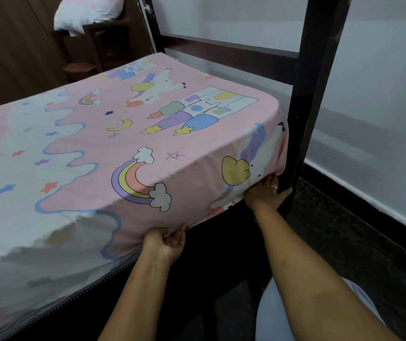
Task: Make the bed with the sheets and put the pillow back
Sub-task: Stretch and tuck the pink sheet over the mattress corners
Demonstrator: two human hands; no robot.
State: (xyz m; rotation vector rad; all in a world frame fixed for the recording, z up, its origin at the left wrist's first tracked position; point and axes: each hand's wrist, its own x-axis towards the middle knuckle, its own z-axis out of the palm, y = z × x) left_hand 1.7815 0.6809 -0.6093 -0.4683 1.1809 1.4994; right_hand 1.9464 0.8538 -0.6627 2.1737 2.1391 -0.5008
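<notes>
Left grip (166,243) is curled round the lower hem of the sheet (123,134), which is stretched flat above both grips. Right grip (266,193) is set at the sheet corner just beside the post (305,94); fingertips hidden, closure cannot be told. Pillow (89,13) is noted on a chair (96,45), far beyond the left grip.

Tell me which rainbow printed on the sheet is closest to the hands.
The big rainbow at the near edge, just above the left hand; the small rainbow lies farther up the sheet.
</notes>
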